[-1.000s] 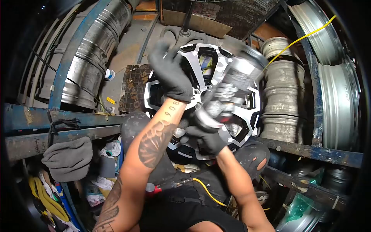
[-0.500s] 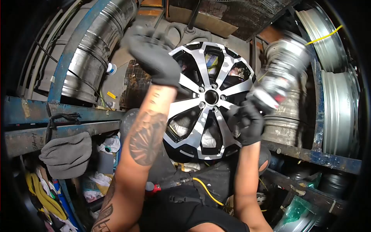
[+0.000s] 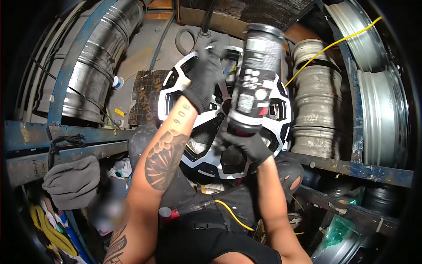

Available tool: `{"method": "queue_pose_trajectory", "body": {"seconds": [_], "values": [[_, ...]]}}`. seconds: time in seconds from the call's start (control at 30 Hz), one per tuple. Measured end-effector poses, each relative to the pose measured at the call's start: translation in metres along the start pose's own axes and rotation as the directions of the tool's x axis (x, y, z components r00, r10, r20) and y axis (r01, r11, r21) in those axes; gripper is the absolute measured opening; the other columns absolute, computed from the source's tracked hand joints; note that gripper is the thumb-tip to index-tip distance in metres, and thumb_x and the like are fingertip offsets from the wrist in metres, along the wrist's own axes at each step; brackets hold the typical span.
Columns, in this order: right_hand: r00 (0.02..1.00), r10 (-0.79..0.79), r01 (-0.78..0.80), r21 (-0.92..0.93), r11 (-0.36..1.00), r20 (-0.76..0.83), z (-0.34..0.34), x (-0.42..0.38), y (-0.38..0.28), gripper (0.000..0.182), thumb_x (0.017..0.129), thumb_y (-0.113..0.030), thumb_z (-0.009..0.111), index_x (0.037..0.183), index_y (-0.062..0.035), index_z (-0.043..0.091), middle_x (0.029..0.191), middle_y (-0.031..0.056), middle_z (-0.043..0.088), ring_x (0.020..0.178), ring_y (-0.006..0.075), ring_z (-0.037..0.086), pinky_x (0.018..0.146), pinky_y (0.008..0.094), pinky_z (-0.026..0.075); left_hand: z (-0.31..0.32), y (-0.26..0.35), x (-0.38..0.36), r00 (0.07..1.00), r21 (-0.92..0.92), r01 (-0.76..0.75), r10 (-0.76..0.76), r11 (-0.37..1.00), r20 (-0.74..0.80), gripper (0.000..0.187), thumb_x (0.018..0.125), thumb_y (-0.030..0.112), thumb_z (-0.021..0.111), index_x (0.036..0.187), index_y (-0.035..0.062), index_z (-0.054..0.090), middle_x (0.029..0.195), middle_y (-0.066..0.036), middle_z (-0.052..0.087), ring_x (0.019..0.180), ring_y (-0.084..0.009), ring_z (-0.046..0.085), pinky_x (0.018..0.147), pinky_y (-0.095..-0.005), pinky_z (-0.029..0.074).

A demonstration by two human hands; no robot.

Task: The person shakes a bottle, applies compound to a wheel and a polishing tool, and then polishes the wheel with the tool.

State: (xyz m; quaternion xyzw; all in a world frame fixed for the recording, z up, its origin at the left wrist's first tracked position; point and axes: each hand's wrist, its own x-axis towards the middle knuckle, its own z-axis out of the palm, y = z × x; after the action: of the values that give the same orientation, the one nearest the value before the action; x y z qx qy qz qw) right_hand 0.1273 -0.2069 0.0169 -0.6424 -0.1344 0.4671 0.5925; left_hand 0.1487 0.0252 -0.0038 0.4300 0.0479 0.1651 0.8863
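A black-and-silver alloy wheel (image 3: 283, 132) lies face up before my knees. My right hand (image 3: 252, 148), in a dark glove, grips the lower end of a black-labelled aerosol can (image 3: 255, 79). That can is upside down, its metal base uppermost, and it covers part of the wheel's right side. The can's nozzle end is hidden by my hand. Over the wheel's upper left reaches my left hand (image 3: 206, 66), also gloved. It is blurred by motion, with its fingers stretched away from me and nothing visible in them.
Bare wheel barrels stand stacked on the left (image 3: 94, 66) and the right (image 3: 318, 97). A blue metal rack beam (image 3: 79, 149) runs at my left, with a grey cloth (image 3: 72, 180) hanging beneath. A yellow hose (image 3: 343, 46) crosses the upper right; a small white-and-blue cap (image 3: 118, 82) lies left.
The aerosol can has swung left, from beside the wheel to over it, in my right hand. My left hand has moved right, across the wheel's upper part. The view has shifted slightly.
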Motion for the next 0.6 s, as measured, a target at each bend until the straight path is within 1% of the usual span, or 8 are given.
{"method": "queue_pose_trajectory", "body": {"seconds": [0.03, 0.1, 0.2, 0.23, 0.3, 0.33, 0.5, 0.6], "values": [[0.992, 0.098, -0.112, -0.196, 0.974, -0.082, 0.007, 0.0, -0.005, 0.025, 0.089, -0.015, 0.08, 0.107, -0.0006, 0.069, 0.096, 0.0062, 0.072, 0.086, 0.0156, 0.07, 0.079, 0.0317, 0.057, 0.052, 0.025, -0.01, 0.98, 0.021, 0.03, -0.034, 0.999, 0.195, 0.06, 0.105, 0.053, 0.053, 0.139, 0.0041, 0.051, 0.12, -0.01, 0.069, 0.105, -0.0163, 0.071, 0.092, -0.0344, 0.061], [0.999, -0.027, 0.032, -0.198, 0.98, 0.029, 0.01, 0.005, 0.008, 0.036, 0.089, -0.015, 0.08, 0.118, 0.0005, 0.065, 0.104, 0.0067, 0.071, 0.091, 0.0166, 0.07, 0.084, 0.0342, 0.058, 0.057, 0.007, -0.018, 0.983, 0.123, 0.128, -0.142, 0.984, 0.114, 0.056, 0.102, 0.049, 0.061, 0.134, 0.0028, 0.054, 0.115, -0.007, 0.071, 0.099, -0.0126, 0.072, 0.085, -0.0292, 0.063], [0.959, -0.082, -0.004, 0.302, 0.953, 0.271, 0.011, -0.004, 0.001, 0.047, 0.092, -0.023, 0.079, 0.127, 0.001, 0.06, 0.115, 0.0083, 0.069, 0.097, 0.0203, 0.07, 0.09, 0.0386, 0.059, 0.046, 0.001, -0.003, 0.971, 0.219, -0.01, -0.043, 0.976, 0.235, 0.055, 0.101, 0.048, 0.063, 0.131, 0.002, 0.057, 0.11, -0.007, 0.071, 0.095, -0.0121, 0.073, 0.081, -0.0286, 0.064], [0.938, -0.217, 0.098, 0.392, 0.915, 0.27, 0.006, 0.0, 0.01, 0.056, 0.096, -0.04, 0.074, 0.13, 0.001, 0.057, 0.122, 0.0131, 0.067, 0.11, 0.026, 0.068, 0.099, 0.0457, 0.056, 0.051, 0.014, -0.01, 0.967, -0.012, 0.173, -0.168, 0.985, 0.19, 0.055, 0.101, 0.049, 0.062, 0.129, 0.0024, 0.059, 0.104, -0.007, 0.072, 0.087, -0.014, 0.074, 0.079, -0.0303, 0.065], [0.923, -0.207, -0.062, 0.653, 0.755, 0.326, 0.001, -0.01, 0.009, 0.068, 0.095, -0.057, 0.066, 0.132, -0.0002, 0.057, 0.131, 0.0181, 0.063, 0.122, 0.0313, 0.063, 0.107, 0.0533, 0.05, 0.048, 0.02, -0.007, 0.946, -0.273, 0.293, -0.236, 0.916, 0.224, 0.053, 0.101, 0.05, 0.062, 0.127, 0.0031, 0.06, 0.097, -0.008, 0.073, 0.081, -0.0163, 0.074, 0.075, -0.0326, 0.065], [0.962, -0.208, 0.028, 0.699, 0.715, 0.175, -0.002, -0.006, 0.017, 0.072, 0.095, -0.06, 0.063, 0.137, -0.0014, 0.054, 0.135, 0.0195, 0.061, 0.126, 0.0335, 0.06, 0.11, 0.0575, 0.046, 0.046, 0.024, -0.006, 0.937, -0.295, 0.318, -0.251, 0.901, 0.245, 0.051, 0.101, 0.05, 0.061, 0.125, 0.004, 0.061, 0.095, -0.009, 0.073, 0.08, -0.0174, 0.074, 0.073, -0.0345, 0.066], [0.935, -0.273, -0.032, 0.821, 0.57, 0.226, 0.0, 0.004, 0.018, 0.076, 0.091, -0.053, 0.071, 0.145, -0.0043, 0.048, 0.14, 0.018, 0.06, 0.131, 0.0379, 0.057, 0.111, 0.0678, 0.042, 0.054, 0.01, -0.01, 0.965, -0.156, 0.261, -0.25, 0.953, 0.086, 0.052, 0.098, 0.049, 0.066, 0.118, 0.0017, 0.06, 0.093, -0.013, 0.073, 0.073, -0.0192, 0.074, 0.064, -0.0343, 0.065], [0.981, -0.183, 0.084, 0.691, 0.718, 0.071, 0.004, 0.006, 0.011, 0.071, 0.088, -0.032, 0.081, 0.144, -0.0032, 0.049, 0.133, 0.0148, 0.065, 0.119, 0.0297, 0.066, 0.105, 0.053, 0.053, 0.057, 0.0, -0.011, 0.998, 0.28, 0.048, -0.06, 0.959, 0.034, 0.064, 0.097, 0.055, 0.065, 0.128, -0.0006, 0.056, 0.108, -0.017, 0.071, 0.095, -0.0259, 0.073, 0.082, -0.0383, 0.06]]}}
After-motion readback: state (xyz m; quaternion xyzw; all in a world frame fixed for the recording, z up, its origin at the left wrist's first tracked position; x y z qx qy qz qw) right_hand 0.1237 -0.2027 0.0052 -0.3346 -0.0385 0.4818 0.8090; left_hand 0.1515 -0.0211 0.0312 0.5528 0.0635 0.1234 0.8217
